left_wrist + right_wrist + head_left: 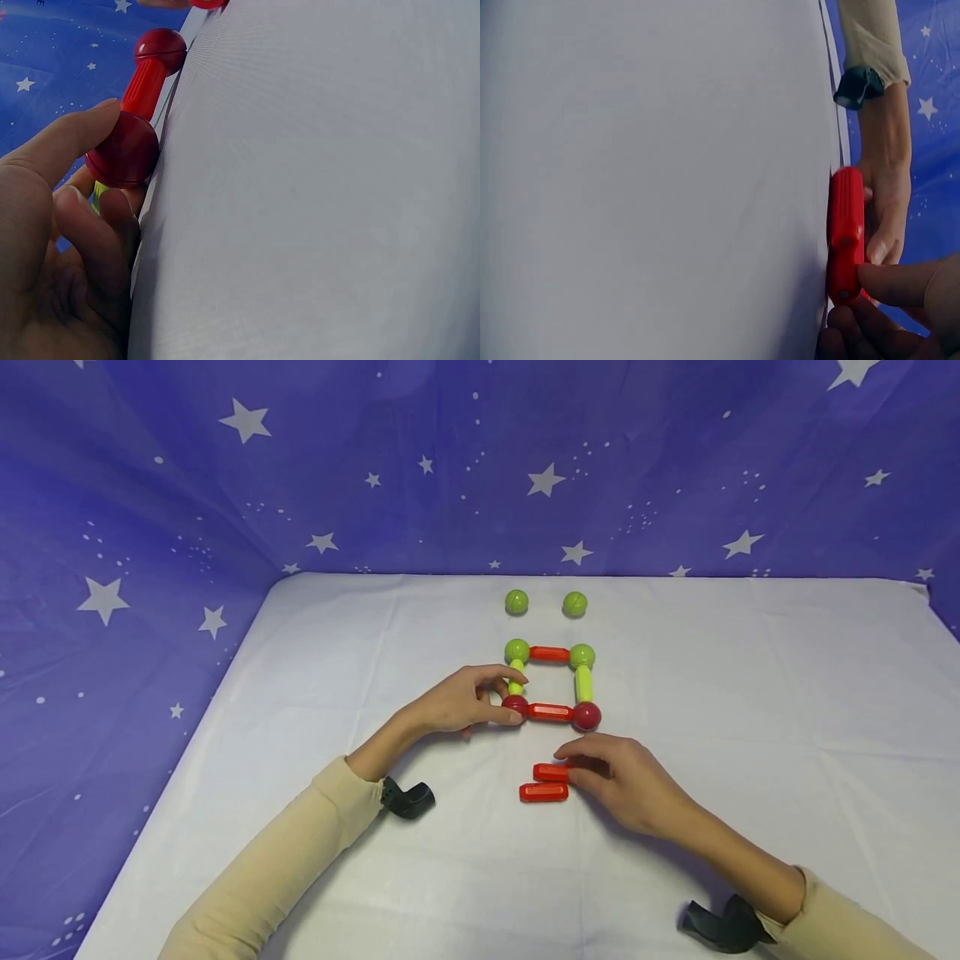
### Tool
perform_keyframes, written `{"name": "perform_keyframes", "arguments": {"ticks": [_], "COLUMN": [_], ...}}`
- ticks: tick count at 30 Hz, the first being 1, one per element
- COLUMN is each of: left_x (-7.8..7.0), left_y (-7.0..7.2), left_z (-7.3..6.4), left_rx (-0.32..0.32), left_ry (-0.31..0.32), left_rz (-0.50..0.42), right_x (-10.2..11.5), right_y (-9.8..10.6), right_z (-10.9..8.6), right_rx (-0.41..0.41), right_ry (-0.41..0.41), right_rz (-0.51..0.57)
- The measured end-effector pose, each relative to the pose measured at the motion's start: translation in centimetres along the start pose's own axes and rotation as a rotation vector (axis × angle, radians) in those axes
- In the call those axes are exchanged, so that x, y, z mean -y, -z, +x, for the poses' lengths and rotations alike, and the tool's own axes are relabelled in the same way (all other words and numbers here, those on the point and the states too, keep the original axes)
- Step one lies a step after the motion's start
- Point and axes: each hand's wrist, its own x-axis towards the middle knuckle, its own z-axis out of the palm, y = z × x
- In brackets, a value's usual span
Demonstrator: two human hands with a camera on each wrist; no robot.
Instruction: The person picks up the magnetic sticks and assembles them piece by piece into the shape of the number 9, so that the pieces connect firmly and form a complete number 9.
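Observation:
A flat square of ball-and-stick building pieces lies on the white cloth. Its far corners are green balls [582, 657], its near corners dark red balls [587, 717]. Red sticks [551, 712] join them across, green sticks [583, 683] along the sides. My left hand [450, 700] holds the near-left red ball [126, 154], thumb on its near side, index finger reaching over the left green stick. Closer to me, two loose red sticks lie side by side. My right hand [626, 785] pinches the right end of the farther red stick [550, 772]; the nearer red stick [543, 792] lies untouched.
Two loose green balls [517, 602] rest beyond the square. Behind the white-covered table [750, 693] hangs a blue star-patterned cloth [450, 510]. Dark wrist-worn devices [408, 799] stick out by both sleeves.

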Motion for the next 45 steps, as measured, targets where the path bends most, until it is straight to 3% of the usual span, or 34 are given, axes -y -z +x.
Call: {"name": "perform_keyframes", "arguments": {"ticks": [15,30,45], "left_x": [0.1,0.2,0.1], "left_y": [-0.1,-0.2,0.0], "left_z": [0.0,0.0,-0.1], "left_rx": [-0.003,-0.005,0.0], "left_ry": [0.003,-0.012,-0.008], "left_rz": [0.026,0.002,-0.018], "right_x": [-1.5,-0.8,-0.8], "right_y": [2.0,1.2,1.4], "right_z": [-2.4,-1.6,-1.6], "right_rx": [-0.009,0.013,0.007], "right_ry": [-0.06,-0.031,0.033], "right_rz": [-0.036,-0.118,-0.106]}}
